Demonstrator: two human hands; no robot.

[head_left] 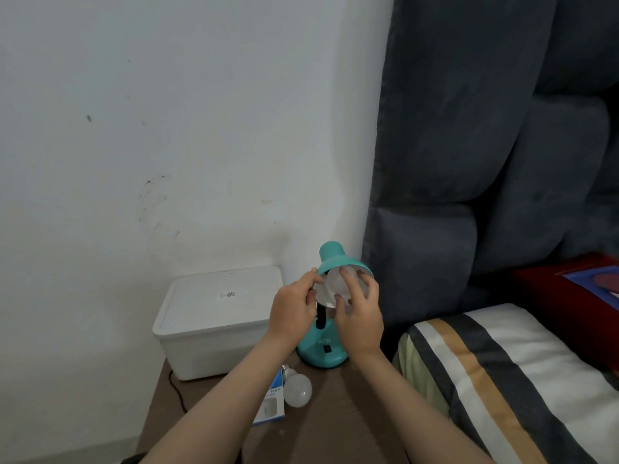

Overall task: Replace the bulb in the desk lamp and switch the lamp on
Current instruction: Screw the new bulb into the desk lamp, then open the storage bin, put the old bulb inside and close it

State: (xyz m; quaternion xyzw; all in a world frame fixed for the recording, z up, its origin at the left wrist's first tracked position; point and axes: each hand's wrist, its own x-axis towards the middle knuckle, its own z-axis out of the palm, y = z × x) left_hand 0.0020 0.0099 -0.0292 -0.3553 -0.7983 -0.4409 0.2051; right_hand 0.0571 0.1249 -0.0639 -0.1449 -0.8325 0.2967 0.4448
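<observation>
A teal desk lamp stands on a brown bedside table (321,416), its round base (321,351) carrying a black switch. The lamp's shade (335,259) is tipped toward me. My left hand (294,311) grips the shade's left rim. My right hand (360,316) has its fingers wrapped around a frosted white bulb (336,283) sitting in the mouth of the shade. A second white bulb (296,388) lies loose on the table in front of the lamp, its metal screw cap pointing away from me, next to a blue and white bulb box (271,405).
A white lidded plastic box (217,316) stands left of the lamp against the wall, with a black cable (176,393) trailing beside it. A dark grey padded headboard (469,162) and a striped pillow (495,380) lie to the right.
</observation>
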